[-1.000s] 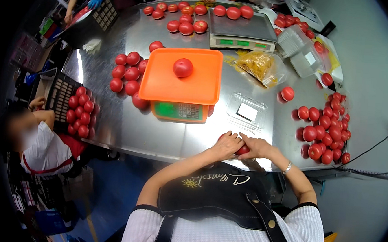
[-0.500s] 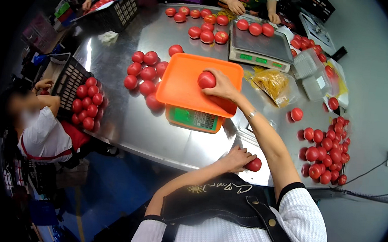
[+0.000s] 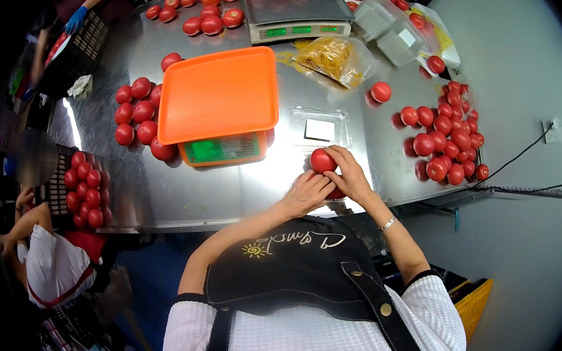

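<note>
- The person's right hand (image 3: 351, 175) is wrapped around the side of a red tomato (image 3: 323, 160), fingers and thumb closed on it.
- Their left hand (image 3: 309, 192) lies bent over a second tomato (image 3: 336, 194), mostly covered; from here I can't tell whether its fingers close around it.
- Both tomatoes are at the near edge of the steel table (image 3: 221, 197), one just beyond the other.
- Just past them lies a clear plastic box (image 3: 297, 130) with a white label.
- To the left, a bare orange tray (image 3: 220, 94) sits tilted on an orange scale (image 3: 224, 150) with its green display lit.
- Loose tomatoes (image 3: 143, 112) crowd the tray's left side; a larger heap (image 3: 452, 136) lies to the right.
- Farther back, a bag of yellow rubber bands (image 3: 331, 58) rests before a grey scale (image 3: 299, 10) bearing three tomatoes.
</note>
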Demonstrator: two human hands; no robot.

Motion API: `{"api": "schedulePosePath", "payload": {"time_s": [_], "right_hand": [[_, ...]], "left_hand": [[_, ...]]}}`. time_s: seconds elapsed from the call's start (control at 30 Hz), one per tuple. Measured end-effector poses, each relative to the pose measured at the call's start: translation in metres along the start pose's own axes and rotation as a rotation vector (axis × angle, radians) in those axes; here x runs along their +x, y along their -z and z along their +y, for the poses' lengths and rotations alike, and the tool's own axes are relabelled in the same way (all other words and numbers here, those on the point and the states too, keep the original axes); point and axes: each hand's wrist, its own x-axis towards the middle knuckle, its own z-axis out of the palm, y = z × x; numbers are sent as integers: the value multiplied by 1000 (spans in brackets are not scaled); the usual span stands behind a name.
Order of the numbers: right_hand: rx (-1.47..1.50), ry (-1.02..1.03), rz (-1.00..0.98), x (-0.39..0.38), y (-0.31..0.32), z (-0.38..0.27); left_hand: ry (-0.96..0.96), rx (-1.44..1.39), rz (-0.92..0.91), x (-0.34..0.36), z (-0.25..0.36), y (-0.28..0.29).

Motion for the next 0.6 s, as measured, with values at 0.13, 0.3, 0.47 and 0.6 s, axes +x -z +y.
{"api": "schedulePosePath", "payload": {"time_s": [0.13,0.3,0.47,0.6], "right_hand": [[-171,88,41,-5,-12,10],[88,-338,455,5,-4,47],[1158,-650,305,12,1,78],[356,-339,67,-49,3,55]], "left_hand": [[-84,-112,55,-5,-3,15],[506,-387,458,-32,-5,21],[1276,-1376,433,-41,-29,23],[1193,-1377,199,-72,-44,1]]}}
